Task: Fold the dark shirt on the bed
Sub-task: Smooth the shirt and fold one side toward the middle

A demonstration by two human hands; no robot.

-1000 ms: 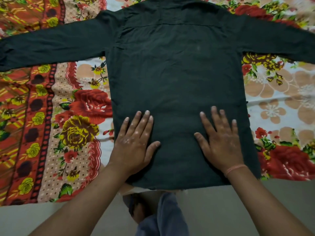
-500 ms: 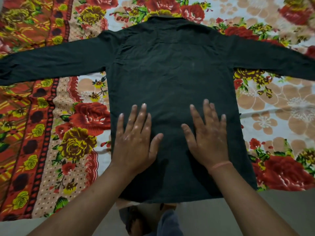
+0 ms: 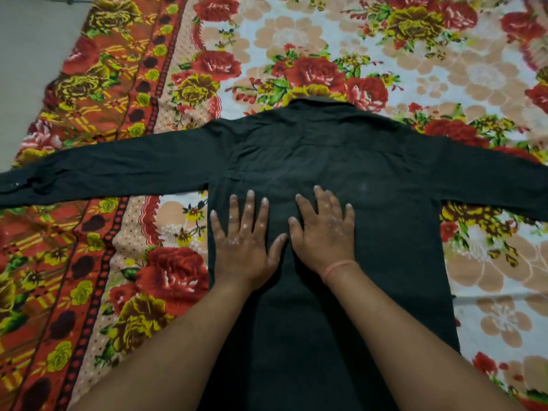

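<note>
The dark shirt (image 3: 385, 203) lies flat and back side up on the bed, collar away from me, with both long sleeves stretched out to the left and right. My left hand (image 3: 241, 241) rests palm down on the shirt's middle, near its left side edge, fingers spread. My right hand (image 3: 324, 232) lies flat beside it, also with fingers apart, a thin pink band on the wrist. The two thumbs almost touch. Neither hand grips cloth. My forearms cover part of the shirt's lower half.
A floral bedsheet (image 3: 326, 54) in red, yellow and peach covers the bed under the shirt. A bare grey surface (image 3: 26, 54) shows past the sheet's edge at the top left.
Both hands have slid up the shirt from near its hem toward the middle of the back and drawn closer together. The view has tilted up, showing the collar and more sheet.
</note>
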